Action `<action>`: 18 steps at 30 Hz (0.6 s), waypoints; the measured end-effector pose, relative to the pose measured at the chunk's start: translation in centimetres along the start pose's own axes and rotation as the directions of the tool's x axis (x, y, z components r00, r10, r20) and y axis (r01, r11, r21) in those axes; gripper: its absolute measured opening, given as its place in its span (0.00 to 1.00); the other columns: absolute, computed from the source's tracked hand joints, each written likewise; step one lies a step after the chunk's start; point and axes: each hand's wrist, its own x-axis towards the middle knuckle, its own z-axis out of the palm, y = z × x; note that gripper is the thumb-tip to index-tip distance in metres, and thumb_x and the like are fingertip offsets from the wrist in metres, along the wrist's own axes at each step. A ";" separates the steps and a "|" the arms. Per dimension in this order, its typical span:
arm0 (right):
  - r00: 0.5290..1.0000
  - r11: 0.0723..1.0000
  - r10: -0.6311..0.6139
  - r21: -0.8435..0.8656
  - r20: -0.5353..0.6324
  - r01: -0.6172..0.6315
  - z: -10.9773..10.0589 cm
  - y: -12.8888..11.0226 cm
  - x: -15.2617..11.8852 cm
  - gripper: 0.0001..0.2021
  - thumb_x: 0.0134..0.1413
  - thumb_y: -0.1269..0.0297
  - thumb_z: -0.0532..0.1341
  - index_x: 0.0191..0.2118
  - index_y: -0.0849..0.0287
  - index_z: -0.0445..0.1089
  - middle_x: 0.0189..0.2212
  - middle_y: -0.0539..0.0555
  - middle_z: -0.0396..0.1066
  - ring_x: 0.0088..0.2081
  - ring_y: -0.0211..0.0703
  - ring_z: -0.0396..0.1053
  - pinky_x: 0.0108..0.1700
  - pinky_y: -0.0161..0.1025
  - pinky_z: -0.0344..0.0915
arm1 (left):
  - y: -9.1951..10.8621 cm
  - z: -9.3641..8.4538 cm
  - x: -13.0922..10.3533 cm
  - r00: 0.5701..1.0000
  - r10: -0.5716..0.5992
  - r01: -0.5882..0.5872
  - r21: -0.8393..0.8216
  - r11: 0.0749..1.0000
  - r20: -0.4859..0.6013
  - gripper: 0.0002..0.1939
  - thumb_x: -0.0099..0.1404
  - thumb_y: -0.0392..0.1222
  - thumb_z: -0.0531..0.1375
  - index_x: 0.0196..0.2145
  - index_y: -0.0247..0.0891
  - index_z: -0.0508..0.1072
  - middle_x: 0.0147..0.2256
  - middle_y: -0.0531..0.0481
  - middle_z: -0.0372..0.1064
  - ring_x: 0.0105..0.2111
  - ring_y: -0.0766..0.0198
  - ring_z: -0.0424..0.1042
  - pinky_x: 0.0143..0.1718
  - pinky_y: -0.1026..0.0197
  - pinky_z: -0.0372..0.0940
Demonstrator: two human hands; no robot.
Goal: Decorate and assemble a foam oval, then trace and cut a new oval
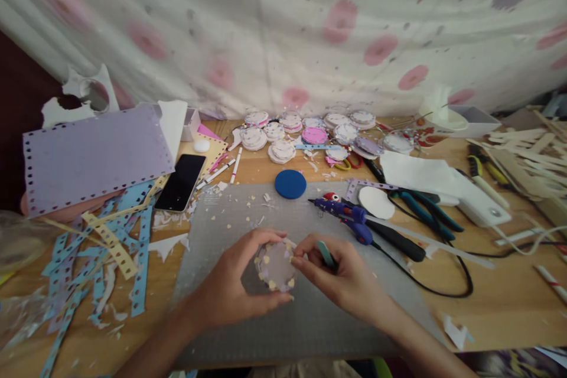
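Observation:
My left hand is wrapped round the side of a small round paper disc, pale lilac with cream and purple bits along its rim. At the disc's right edge are the pinched thumb and forefinger of my right hand. A teal-handled tool is tucked in that same hand; its working end is hidden. Both hands are above the grey cutting mat. Beyond them on the mat lies a blue round disc. A blue glue gun rests to the right of it.
Several layered paper discs stand along the back. Lilac punched card, a phone and cut paper strips occupy the left. Teal-handled pliers, a white paper circle and wooden sticks lie right. A black cable curves across the mat.

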 end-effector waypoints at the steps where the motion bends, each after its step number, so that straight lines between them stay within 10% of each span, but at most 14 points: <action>1: 1.000 1.000 0.000 -0.011 -0.004 0.000 0.0 -0.1 -0.1 0.10 0.59 0.60 0.58 0.31 0.59 0.69 0.17 0.41 0.47 0.20 0.31 0.45 0.22 0.33 0.44 | 0.1 -0.1 0.0 1.000 0.006 -0.006 0.002 1.000 0.003 0.32 0.54 0.42 0.68 0.53 0.47 0.58 0.55 0.49 0.65 0.54 0.59 0.66 0.55 0.58 0.61; 18: 0.997 0.989 -0.080 -0.128 -0.009 0.078 0.0 -0.6 -0.5 0.08 0.58 0.63 0.58 0.30 0.58 0.70 0.19 0.46 0.60 0.21 0.33 0.54 0.23 0.32 0.49 | 0.3 -0.3 0.4 0.995 0.057 -0.055 0.030 0.998 -0.084 0.29 0.51 0.48 0.70 0.49 0.44 0.66 0.50 0.46 0.71 0.49 0.55 0.71 0.51 0.55 0.65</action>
